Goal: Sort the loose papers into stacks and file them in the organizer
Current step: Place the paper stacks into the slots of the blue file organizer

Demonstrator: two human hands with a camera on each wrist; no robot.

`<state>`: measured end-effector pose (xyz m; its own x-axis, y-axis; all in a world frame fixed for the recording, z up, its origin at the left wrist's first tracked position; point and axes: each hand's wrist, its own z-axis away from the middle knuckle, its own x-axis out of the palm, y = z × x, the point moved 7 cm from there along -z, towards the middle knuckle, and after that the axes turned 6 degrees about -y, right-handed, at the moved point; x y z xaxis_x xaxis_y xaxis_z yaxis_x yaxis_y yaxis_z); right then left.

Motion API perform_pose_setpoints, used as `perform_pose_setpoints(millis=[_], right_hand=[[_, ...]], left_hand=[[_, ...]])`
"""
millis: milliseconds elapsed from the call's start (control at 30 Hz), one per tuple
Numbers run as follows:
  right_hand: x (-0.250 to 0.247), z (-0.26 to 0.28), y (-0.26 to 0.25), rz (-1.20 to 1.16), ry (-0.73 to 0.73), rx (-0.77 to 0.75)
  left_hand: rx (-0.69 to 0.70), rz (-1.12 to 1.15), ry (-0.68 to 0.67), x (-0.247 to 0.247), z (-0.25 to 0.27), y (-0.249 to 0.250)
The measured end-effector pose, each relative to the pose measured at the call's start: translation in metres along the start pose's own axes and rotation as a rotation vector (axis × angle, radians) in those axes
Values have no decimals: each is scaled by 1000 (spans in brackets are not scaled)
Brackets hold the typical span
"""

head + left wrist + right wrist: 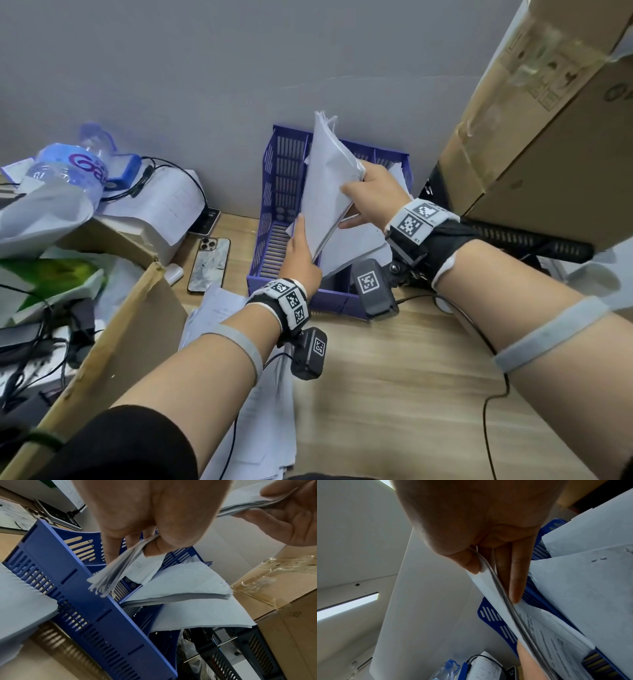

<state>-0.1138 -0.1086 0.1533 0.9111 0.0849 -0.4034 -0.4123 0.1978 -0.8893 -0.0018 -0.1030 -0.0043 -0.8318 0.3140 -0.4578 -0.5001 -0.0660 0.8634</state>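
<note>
A blue slotted organizer (pixel 277 192) (pixel 72 601) stands against the wall, with white papers (pixel 356 240) (pixel 180 588) leaning in its right compartments. Both hands hold one white paper stack (pixel 325 181) on edge over the organizer's left part. My left hand (pixel 301 253) (pixel 145 536) pinches the stack's near lower corner (pixel 109 577). My right hand (pixel 373 195) (pixel 488 561) grips its right edge (pixel 489 588), thumb on one side, fingers on the other. The stack's bottom edge is hidden behind the hands.
More loose papers (pixel 260 404) lie on the wooden desk under my left forearm. A phone (pixel 209 265), a water bottle (pixel 68 171), cables and cardboard boxes (pixel 113 329) crowd the left. A big cardboard box (pixel 548 120) stands right of the organizer.
</note>
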Motion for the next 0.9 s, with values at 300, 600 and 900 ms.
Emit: perform_pose_setpoints(millis=[300, 600, 900], right_hand=[[-12, -20, -4, 197, 114, -81], [9, -31, 5, 284, -22, -43], [17, -35, 5, -107, -122, -68]], left_hand=[[25, 37, -19, -1, -28, -8], [-277, -288, -46, -12, -37, -30], [-280, 145, 121, -22, -31, -26]])
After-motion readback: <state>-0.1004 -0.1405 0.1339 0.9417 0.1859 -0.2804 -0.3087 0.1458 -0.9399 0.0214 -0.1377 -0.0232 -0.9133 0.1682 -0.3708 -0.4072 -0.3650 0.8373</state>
